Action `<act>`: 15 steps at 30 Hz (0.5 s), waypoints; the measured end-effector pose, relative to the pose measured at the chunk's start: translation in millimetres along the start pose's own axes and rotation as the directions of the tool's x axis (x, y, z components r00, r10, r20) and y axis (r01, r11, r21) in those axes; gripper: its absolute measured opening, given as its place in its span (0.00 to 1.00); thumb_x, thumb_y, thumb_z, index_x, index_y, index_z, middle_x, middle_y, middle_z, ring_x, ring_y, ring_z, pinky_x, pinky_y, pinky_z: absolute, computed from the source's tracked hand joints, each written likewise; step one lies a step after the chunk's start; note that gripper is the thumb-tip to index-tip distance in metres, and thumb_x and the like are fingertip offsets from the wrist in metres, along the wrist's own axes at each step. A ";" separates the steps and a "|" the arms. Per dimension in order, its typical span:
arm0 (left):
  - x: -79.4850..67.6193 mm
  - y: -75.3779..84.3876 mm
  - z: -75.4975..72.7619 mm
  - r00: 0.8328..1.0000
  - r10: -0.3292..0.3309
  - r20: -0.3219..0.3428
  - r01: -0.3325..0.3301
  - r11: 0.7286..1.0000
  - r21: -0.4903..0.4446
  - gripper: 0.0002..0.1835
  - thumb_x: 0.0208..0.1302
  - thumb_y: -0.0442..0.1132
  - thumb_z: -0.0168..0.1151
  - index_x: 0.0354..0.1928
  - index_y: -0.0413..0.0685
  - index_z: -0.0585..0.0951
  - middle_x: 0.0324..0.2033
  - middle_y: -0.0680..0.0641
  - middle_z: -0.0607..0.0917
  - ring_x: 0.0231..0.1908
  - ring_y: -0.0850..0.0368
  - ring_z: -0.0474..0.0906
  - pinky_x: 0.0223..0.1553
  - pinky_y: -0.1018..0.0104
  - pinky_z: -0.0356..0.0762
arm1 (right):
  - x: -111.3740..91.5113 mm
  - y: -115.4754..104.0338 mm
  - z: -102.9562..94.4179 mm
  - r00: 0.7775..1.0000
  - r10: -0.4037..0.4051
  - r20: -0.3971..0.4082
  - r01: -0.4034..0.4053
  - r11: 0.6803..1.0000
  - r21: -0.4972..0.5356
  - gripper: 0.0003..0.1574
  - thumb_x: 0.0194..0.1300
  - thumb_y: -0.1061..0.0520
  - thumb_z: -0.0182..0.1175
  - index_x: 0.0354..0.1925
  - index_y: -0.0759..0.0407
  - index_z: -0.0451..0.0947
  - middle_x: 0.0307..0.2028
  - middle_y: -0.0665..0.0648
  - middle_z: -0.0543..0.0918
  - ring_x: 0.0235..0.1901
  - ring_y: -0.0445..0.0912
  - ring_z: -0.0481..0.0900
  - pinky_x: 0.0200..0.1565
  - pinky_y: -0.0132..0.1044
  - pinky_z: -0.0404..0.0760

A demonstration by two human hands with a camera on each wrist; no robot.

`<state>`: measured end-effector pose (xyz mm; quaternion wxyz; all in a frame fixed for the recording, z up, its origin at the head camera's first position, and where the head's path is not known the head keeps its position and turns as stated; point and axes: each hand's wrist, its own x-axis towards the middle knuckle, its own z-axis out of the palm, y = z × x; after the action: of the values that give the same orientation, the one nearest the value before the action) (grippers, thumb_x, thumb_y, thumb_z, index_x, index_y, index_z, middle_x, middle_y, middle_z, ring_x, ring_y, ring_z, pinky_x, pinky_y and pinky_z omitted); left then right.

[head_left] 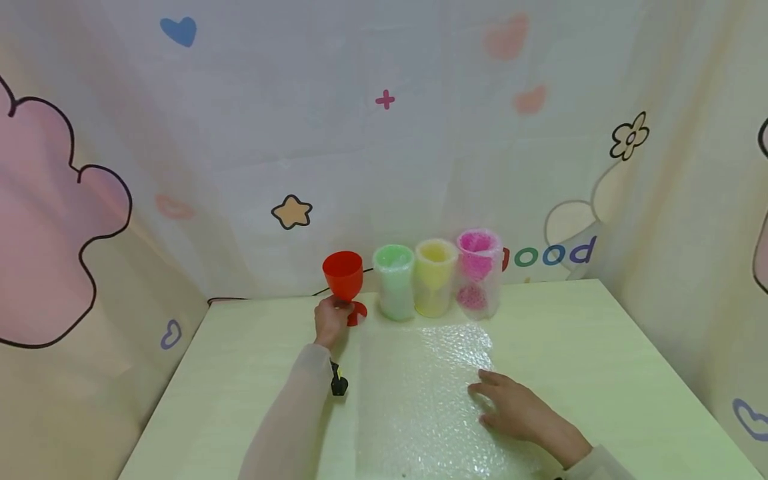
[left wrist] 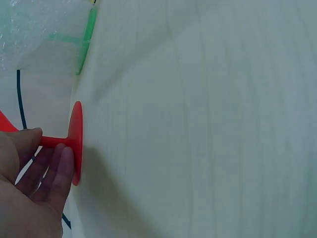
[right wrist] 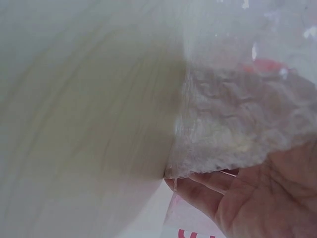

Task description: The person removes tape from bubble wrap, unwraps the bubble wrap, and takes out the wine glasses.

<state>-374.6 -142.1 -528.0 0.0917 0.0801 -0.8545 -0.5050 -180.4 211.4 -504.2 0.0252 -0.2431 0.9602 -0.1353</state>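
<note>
My left hand [head_left: 332, 322] pinches the stem of a red plastic goblet [head_left: 344, 273] at the back of the table. In the left wrist view, thumb and fingers meet round the stem, just above the goblet's round base [left wrist: 76, 144], and a shadow falls beside it. A sheet of clear bubble wrap [head_left: 420, 400] lies flat along the middle of the table. At its right edge is my right hand [head_left: 513, 408], fingers spread and slightly bent. The right wrist view shows these fingertips [right wrist: 181, 186] right at the edge of the bubble wrap [right wrist: 223, 124].
To the right of the red goblet stand three cups rolled in bubble wrap: a green one [head_left: 395, 283], a yellow one [head_left: 435, 280] and a pink goblet [head_left: 478, 273]. Behind them hangs a printed curtain [head_left: 336, 133]. The pale table [head_left: 600, 373] extends on both sides.
</note>
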 end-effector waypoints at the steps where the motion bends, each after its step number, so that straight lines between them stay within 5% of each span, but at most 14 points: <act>1: -0.6 -0.1 -0.7 1.000 -0.003 -0.002 0.003 1.000 0.000 0.07 0.59 0.37 0.62 0.38 0.44 0.83 0.36 0.43 0.87 0.37 0.49 0.81 0.44 0.58 0.79 | 0.1 -0.3 0.2 1.000 0.000 0.000 0.000 1.000 0.000 0.28 0.54 0.50 0.66 0.54 0.55 0.75 0.61 0.64 0.72 0.60 0.58 0.71 0.57 0.53 0.73; 11: -6.1 2.8 -9.2 0.997 0.074 -0.036 -0.072 0.996 0.048 0.09 0.57 0.36 0.60 0.39 0.42 0.82 0.37 0.42 0.86 0.38 0.48 0.82 0.42 0.59 0.81 | 1.6 -2.2 -1.3 0.999 0.042 0.020 -0.043 0.999 0.032 0.28 0.54 0.51 0.66 0.54 0.54 0.75 0.62 0.64 0.71 0.61 0.59 0.70 0.58 0.54 0.72; 15: -14.5 3.8 -15.0 0.995 0.093 -0.034 -0.093 0.996 0.001 0.10 0.58 0.36 0.58 0.40 0.42 0.82 0.36 0.43 0.86 0.36 0.50 0.83 0.37 0.61 0.82 | 1.5 -2.2 -1.6 0.998 0.053 0.034 -0.054 0.998 0.043 0.28 0.54 0.50 0.66 0.54 0.54 0.75 0.63 0.64 0.70 0.61 0.59 0.69 0.59 0.55 0.71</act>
<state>-357.1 -149.7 -518.7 0.1295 0.0488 -0.8554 -0.4992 -180.9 209.2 -502.0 0.0501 -0.2190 0.9625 -0.1518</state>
